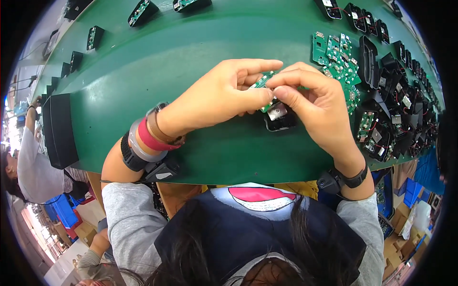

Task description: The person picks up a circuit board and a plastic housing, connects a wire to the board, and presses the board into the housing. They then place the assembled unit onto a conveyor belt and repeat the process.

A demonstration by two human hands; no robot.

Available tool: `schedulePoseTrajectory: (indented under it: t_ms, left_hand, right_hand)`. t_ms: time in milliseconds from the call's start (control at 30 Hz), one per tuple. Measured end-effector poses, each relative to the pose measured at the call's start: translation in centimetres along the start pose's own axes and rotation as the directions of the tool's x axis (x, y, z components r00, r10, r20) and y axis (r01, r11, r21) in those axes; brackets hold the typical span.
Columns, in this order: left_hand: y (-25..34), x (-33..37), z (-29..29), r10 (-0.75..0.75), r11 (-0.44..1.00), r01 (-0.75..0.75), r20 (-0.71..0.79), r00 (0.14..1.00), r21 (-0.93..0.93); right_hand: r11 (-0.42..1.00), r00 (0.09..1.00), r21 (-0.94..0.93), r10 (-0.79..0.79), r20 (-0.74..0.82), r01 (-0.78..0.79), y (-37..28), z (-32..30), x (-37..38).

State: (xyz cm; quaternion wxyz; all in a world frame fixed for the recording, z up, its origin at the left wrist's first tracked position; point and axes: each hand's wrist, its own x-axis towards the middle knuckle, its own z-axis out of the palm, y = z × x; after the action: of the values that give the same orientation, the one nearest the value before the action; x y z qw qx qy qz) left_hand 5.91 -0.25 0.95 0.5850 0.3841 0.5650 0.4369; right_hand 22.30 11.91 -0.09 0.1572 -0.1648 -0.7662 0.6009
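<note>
I view the counter (191, 157) from the head camera and record two hands engaged on one part, right of the upper centre of the frame. The left hand (224, 93) grasps the board (261, 82) between thumb and fingers; its index finger extends along the far side. The right hand (322, 97) has thumb and index finger brought together at the board's near right edge. I cannot tell whether its fingertips grip the board or a small part on it, since the fingers cover the point of contact.

The board is green and tilted. Directly below it in the frame is the case (281, 125), black, with a silver plate (277, 111). I cannot tell whether the case rests on the counter or is supported by the fingers.

Right of the right hand, I locate the board pile (341, 66), its members overlapping. At the right edge of the frame is the case pile (398, 102), black, with red wires visible. At the upper left, separate wedge-shaped units (142, 13) stand well apart along the counter edge. A black box (61, 131) occupies the left end.
</note>
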Motion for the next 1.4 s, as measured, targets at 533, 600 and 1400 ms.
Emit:
schedulePoseTrajectory:
  t_ms: [533, 600, 1400]
  left_hand:
    - [-2.1, -0.1, 0.6, 0.099, 0.995, -0.100, -0.081, 0.992, -0.004]
    - [-1.3, -0.1, 0.6, 0.033, 0.999, -0.034, -0.056, 0.998, -0.017]
    - [-1.1, -0.4, 1.6, 0.229, 0.943, -0.191, -0.115, 0.967, 0.274]
  right_hand:
    - [0.996, 1.000, -0.086, -0.016, -0.024, 0.014, -0.4, -0.2, 0.0]
    - [0.957, 0.984, -0.234, -0.163, 0.067, 0.174, 0.1, -0.6, 0.0]
    - [0.973, 0.984, -0.208, -0.128, -0.122, 0.101, -0.3, 0.5, 0.6]
